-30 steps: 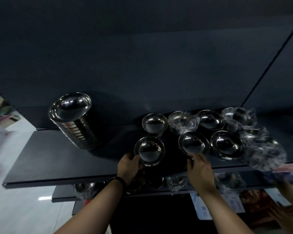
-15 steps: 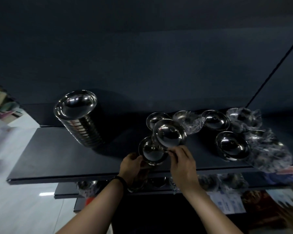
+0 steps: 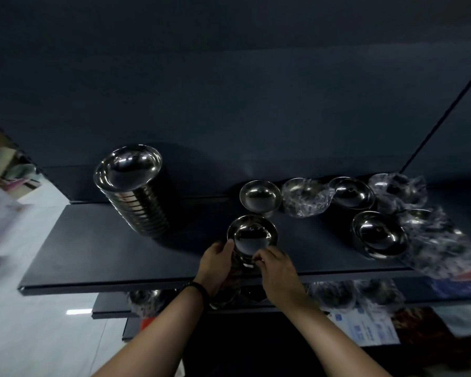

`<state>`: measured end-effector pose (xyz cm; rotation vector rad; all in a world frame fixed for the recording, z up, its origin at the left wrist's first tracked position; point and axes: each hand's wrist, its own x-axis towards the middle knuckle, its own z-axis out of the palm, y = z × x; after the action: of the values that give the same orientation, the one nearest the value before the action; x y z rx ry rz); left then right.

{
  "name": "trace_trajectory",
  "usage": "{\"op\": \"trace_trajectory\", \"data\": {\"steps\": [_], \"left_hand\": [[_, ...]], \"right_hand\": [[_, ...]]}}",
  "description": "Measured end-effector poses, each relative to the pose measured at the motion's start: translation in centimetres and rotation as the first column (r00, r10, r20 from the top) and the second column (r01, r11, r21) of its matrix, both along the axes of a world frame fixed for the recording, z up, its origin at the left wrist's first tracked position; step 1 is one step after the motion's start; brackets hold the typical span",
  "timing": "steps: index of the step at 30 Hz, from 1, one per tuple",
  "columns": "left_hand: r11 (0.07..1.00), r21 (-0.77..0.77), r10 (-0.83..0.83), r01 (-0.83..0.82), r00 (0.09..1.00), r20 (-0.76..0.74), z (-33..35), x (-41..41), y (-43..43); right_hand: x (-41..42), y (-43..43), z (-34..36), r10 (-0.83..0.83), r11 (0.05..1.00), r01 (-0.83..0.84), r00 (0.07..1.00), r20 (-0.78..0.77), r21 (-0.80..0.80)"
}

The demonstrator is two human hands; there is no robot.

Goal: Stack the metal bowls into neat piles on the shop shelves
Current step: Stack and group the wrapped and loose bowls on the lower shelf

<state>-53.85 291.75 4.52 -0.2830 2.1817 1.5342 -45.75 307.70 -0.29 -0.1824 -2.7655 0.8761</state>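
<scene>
Standing at the far left of the dark shelf [image 3: 87, 257] is a tall pile of metal bowls [image 3: 135, 191], leaning a little, its top bowl open to the camera; well apart from it, near the shelf's front edge, sits a small stack of bowls [image 3: 252, 236], the top one nested in those beneath; the left hand [image 3: 215, 263], a dark band [image 3: 199, 289] at its wrist, curls round the stack's left side with the thumb against the rim; the right hand [image 3: 276, 268] pinches the lower front of the same stack, fingers closed on the metal, so both hands grip it between them; just behind the stack stands a single bowl [image 3: 260, 198] by the back wall; to its right lies a bowl in clear plastic wrap [image 3: 305, 197], then an unwrapped bowl [image 3: 351, 193], then more wrapped bowls [image 3: 400, 187] at the back; nearer the front on the right rests a short pile of bare bowls [image 3: 379, 235], and beside it a heap of wrapped ones [image 3: 441, 240] reaches the shelf's edge; how many are in that heap cannot be told; on a lower shelf [image 3: 112, 311], dim shapes of further bowls show under the hands.
</scene>
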Motion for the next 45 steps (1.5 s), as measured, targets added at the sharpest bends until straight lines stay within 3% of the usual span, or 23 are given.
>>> {"op": "trace_trajectory", "data": {"steps": [4,8,14,18,20,23,26,28,33,41,45], "left_hand": [[0.995,-0.068,-0.075,0.071,0.996,-0.052,0.0,0.1,0.0],[0.994,-0.064,-0.091,0.086,0.992,-0.082,0.0,0.2,0.0],[0.932,-0.308,-0.262,0.191,0.942,-0.21,-0.2,0.1,0.3],[0.918,-0.349,-0.268,0.188,0.943,-0.197,-0.8,-0.2,0.3],[0.937,-0.325,-0.225,0.128,0.933,-0.279,-1.1,0.0,0.3],[0.904,-0.42,-0.316,0.081,0.788,-0.528,-1.6,0.5,0.3],[0.76,-0.641,-0.56,0.107,0.608,-0.563,-1.5,0.5,0.6],[0.691,-0.715,-0.638,0.109,0.557,-0.532,-1.5,0.2,0.7],[0.612,-0.781,-0.712,0.126,0.518,-0.474,-1.7,-0.2,0.4],[0.571,-0.817,-0.743,0.081,0.475,-0.472,-1.6,0.2,0.6],[0.563,-0.821,-0.745,0.096,0.488,-0.454,-1.4,0.3,0.5]], "right_hand": [[0.2,0.4,0.1,0.033,0.999,-0.033,0.999,0.006,-0.011],[1.4,0.6,0.6,-0.075,0.997,0.074,0.996,-0.05,-0.02],[1.7,0.8,1.0,-0.137,0.99,0.134,0.987,-0.079,-0.05],[0.9,0.9,1.0,-0.122,0.992,0.119,0.99,-0.067,-0.047],[0.6,1.0,1.0,-0.102,0.995,0.1,0.993,-0.062,-0.027],[0.3,1.8,1.4,-0.085,0.991,0.081,0.996,-0.037,-0.106],[0.0,4.1,2.0,-0.151,0.979,0.138,0.985,-0.085,-0.15],[-0.5,6.2,2.7,-0.261,0.958,0.242,0.959,-0.114,-0.154],[-2.7,11.5,4.9,-0.379,0.922,0.377,0.925,-0.004,-0.089],[-7.1,15.0,5.5,-0.253,0.957,0.193,0.922,0.292,0.218],[-8.2,14.7,5.5,-0.355,0.921,0.246,0.851,0.387,0.303]]}}
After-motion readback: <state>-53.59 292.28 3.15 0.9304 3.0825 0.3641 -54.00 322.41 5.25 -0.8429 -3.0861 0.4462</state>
